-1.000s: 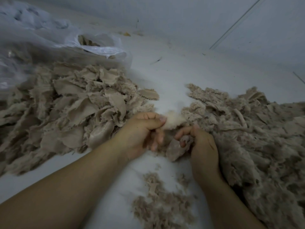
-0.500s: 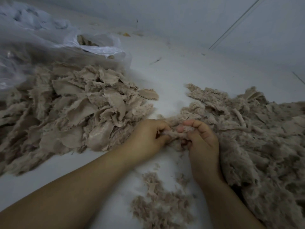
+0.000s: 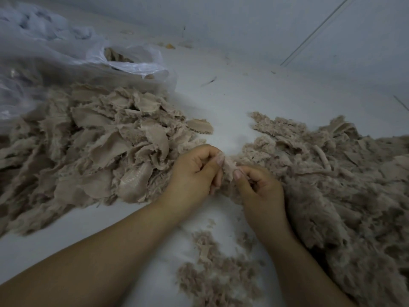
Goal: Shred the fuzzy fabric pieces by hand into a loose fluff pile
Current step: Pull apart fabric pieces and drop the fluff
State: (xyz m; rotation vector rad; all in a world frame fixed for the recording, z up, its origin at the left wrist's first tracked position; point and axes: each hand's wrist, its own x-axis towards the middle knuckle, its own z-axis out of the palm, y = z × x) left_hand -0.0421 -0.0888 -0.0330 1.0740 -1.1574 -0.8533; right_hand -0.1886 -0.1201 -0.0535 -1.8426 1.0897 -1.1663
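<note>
A crumpled translucent white plastic bag (image 3: 124, 60) lies at the far left with its mouth open and a few beige scraps showing inside; behind it a pale grey-white mass of soft wadding (image 3: 44, 29) fills the upper left corner, too blurred to tell more. In front of the bag spreads a wide heap of flat beige fuzzy fabric pieces (image 3: 99, 147) with frayed edges, reaching the left wrist. On the right sits a bigger mound of loose beige shredded fluff (image 3: 332, 185), which partly hides the edge of the right hand and forearm. A small scatter of beige fluff crumbs (image 3: 217, 269) lies between the two forearms, near the bottom edge.

All of this rests on a smooth white surface (image 3: 232, 100), dusted with a few dark specks and threads, which meets a pale grey-blue wall (image 3: 243, 25) at the back; a thin diagonal line crosses the wall at the upper right.

Two bare hands are in view, two large piles, one small scatter, one bag. The left hand (image 3: 195, 171) and the right hand (image 3: 259, 189) are close together, each with thumb and curled fingers pinching one beige tuft of fuzzy fabric (image 3: 229, 167) held between them, just above the surface in the gap between the heaps
</note>
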